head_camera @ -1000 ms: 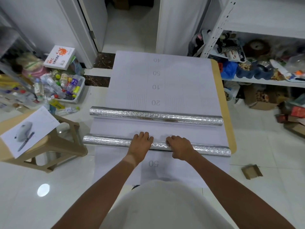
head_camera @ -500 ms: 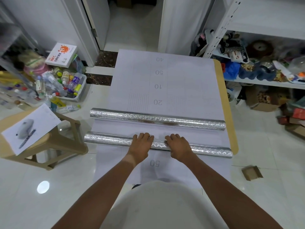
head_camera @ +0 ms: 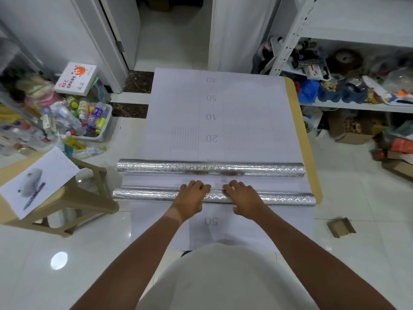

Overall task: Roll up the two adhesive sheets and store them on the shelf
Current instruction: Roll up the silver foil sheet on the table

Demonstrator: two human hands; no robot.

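Note:
Two silver, embossed adhesive sheets lie half rolled across the table, their white backing paper printed with numbers. The far roll lies alone, parallel to the near one. The near roll sits by the table's front edge. My left hand and my right hand press side by side on its middle, fingers laid over the top of it. A flat stretch of sheet marked 50 hangs toward me below the hands.
The tan table edge shows on the right. A white metal shelf, crowded with clutter, stands to the right. A wooden stool and a bin of bottles are on the left. A cardboard scrap lies on the floor.
Both hands have pushed forward a little and the near roll has moved away from me, narrowing the gap to the far roll.

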